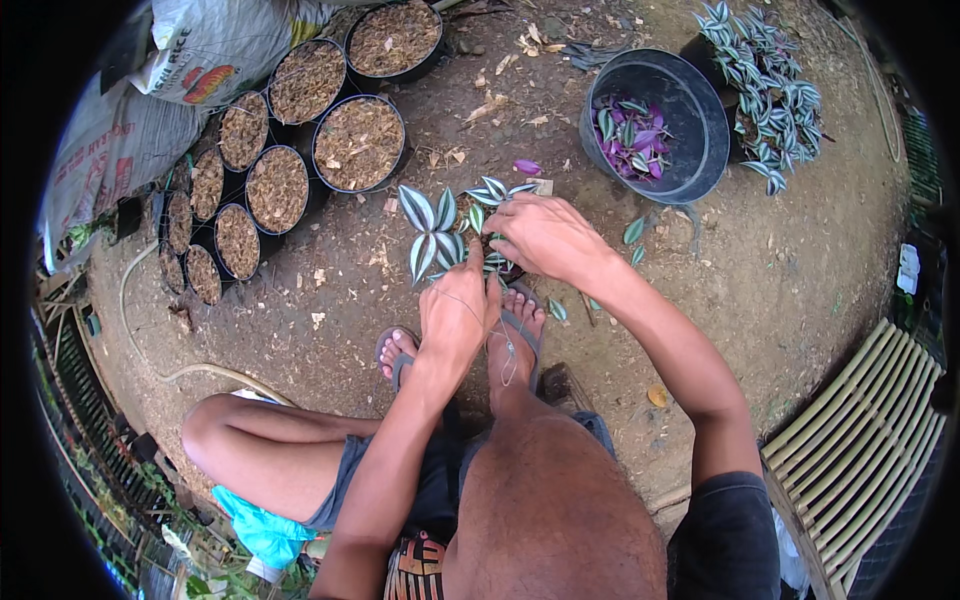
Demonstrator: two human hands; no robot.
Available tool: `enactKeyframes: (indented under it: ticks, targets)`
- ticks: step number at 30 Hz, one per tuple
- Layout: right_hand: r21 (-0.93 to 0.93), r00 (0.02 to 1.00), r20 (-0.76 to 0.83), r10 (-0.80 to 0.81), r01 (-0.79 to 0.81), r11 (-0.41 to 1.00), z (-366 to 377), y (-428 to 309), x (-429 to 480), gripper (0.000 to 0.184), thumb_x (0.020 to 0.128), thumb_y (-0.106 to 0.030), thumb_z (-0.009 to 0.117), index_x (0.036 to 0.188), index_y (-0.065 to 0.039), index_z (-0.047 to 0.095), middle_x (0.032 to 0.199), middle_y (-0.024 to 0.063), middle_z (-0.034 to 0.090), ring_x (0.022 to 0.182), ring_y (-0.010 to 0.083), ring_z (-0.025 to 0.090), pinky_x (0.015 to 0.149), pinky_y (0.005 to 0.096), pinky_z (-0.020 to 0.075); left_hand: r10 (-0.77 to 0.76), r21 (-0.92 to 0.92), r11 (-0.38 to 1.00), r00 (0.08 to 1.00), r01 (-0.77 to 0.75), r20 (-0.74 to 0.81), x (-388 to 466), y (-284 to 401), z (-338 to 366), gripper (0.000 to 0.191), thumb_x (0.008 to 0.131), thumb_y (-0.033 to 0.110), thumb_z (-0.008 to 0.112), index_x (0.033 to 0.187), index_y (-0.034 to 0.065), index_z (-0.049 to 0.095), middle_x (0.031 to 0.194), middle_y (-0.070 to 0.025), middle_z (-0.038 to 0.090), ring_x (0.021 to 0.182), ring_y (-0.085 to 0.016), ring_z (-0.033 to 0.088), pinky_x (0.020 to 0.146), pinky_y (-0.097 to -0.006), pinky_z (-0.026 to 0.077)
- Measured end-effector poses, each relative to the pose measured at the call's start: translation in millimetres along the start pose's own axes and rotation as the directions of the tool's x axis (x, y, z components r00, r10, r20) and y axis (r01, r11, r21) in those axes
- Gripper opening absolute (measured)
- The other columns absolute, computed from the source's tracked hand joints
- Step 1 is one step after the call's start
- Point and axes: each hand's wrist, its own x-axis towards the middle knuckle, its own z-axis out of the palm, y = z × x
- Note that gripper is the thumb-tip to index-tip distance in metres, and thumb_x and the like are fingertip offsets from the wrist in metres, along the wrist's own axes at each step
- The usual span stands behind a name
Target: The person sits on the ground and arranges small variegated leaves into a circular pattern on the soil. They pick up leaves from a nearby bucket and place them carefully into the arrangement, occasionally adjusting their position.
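A striped tradescantia plant (431, 225), with silver, green and purple-tinged leaves, stands low in front of my feet, its container mostly hidden by my hands and leaves. My left hand (457, 307) reaches in from the near side, index finger pointing into the plant's middle, thumb beside it. From the right, my right hand (551, 236) bends over the plant, its fingertips among the leaves. Whether either hand grips a stem is hidden. Beyond it on the right, a black plastic bucket (694, 127) leans towards me with loose tradescantia cuttings (634, 139) inside, some purple side up.
At left stand several black pots filled with brown wood-chip mix (360, 142), beside printed woven sacks (217, 52). More potted tradescantia (780, 97) grows at upper right. A hose (187, 369) curves over the dirt ground. A bamboo slat bench (855, 442) is at lower right.
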Motion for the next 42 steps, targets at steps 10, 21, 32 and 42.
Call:
enactKeyframes:
  ticks: [10,21,32,42]
  targets:
    - [-0.161,0.993,-0.063,-0.097,0.085,0.983,-2,0,-5,0.022,0.096,-0.023,0.074,0.112,-0.010,0.082,0.116,0.0085,0.076,0.128,0.0285,0.067,0.112,0.0472,0.0536,-0.095,-0.014,0.995,0.995,0.094,-0.039,12,3,0,0.041,0.103,0.023,0.063,0.135,0.0006,0.076,0.090,-0.0310,0.077,0.088,-0.049,0.078,0.083,-0.0577,0.062]
    - [-0.374,0.974,0.041,-0.221,0.220,0.901,6,-2,14,0.016,0.091,-0.023,0.075,0.098,-0.011,0.083,0.108,0.0038,0.074,0.120,0.0243,0.068,0.101,0.0439,0.0543,-0.057,-0.027,0.998,0.996,0.055,-0.066,15,-3,1,0.030,0.099,0.016,0.062,0.117,0.0010,0.081,0.088,-0.0305,0.076,0.085,-0.049,0.077,0.082,-0.0568,0.061]
    - [-0.351,0.973,0.032,-0.229,0.225,0.909,13,2,14,0.017,0.094,-0.023,0.071,0.094,-0.011,0.083,0.108,0.0037,0.076,0.125,0.0244,0.067,0.106,0.0432,0.0528,-0.018,-0.051,0.999,0.996,0.013,-0.090,13,-6,4,0.030,0.096,0.014,0.066,0.117,-0.0013,0.080,0.088,-0.0301,0.076,0.086,-0.049,0.076,0.082,-0.0570,0.061]
    - [-0.366,0.972,-0.013,-0.235,0.214,0.906,21,5,11,0.016,0.094,-0.019,0.068,0.093,-0.012,0.083,0.112,0.0026,0.076,0.129,0.0237,0.064,0.111,0.0440,0.0481,0.059,-0.046,0.997,0.995,-0.063,-0.082,15,-10,5,0.028,0.092,0.010,0.068,0.114,-0.0056,0.076,0.082,-0.0301,0.075,0.080,-0.048,0.077,0.076,-0.0577,0.063]
